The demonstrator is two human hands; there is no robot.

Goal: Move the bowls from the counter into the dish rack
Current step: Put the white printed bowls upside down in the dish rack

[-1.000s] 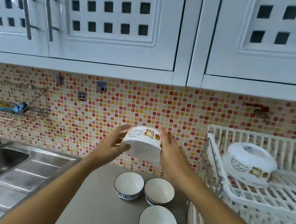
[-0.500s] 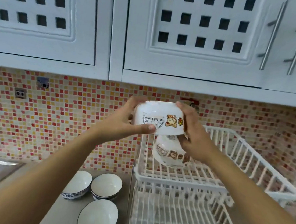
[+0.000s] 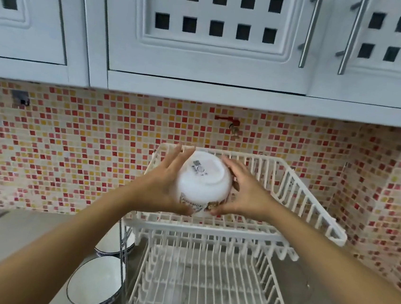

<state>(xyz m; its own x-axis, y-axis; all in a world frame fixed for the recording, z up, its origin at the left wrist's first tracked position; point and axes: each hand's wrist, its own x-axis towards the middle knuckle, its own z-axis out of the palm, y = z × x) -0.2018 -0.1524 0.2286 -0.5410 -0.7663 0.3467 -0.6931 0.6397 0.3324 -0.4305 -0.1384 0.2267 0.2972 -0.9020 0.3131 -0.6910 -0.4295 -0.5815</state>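
Head view: left hand [image 3: 163, 187] and right hand [image 3: 246, 196] clasp an upside-down white bowl [image 3: 202, 183] between them, over the dish rack [image 3: 311, 213] upper tier. Two blue-rimmed bowls [image 3: 93, 286] sit on the counter [image 3: 12, 236] left of the rack.

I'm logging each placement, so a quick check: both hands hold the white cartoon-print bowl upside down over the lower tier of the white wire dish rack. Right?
Not quite. In the head view the left hand and right hand hold the white cartoon-print bowl upside down over the upper tier of the white wire dish rack, not the lower tier.
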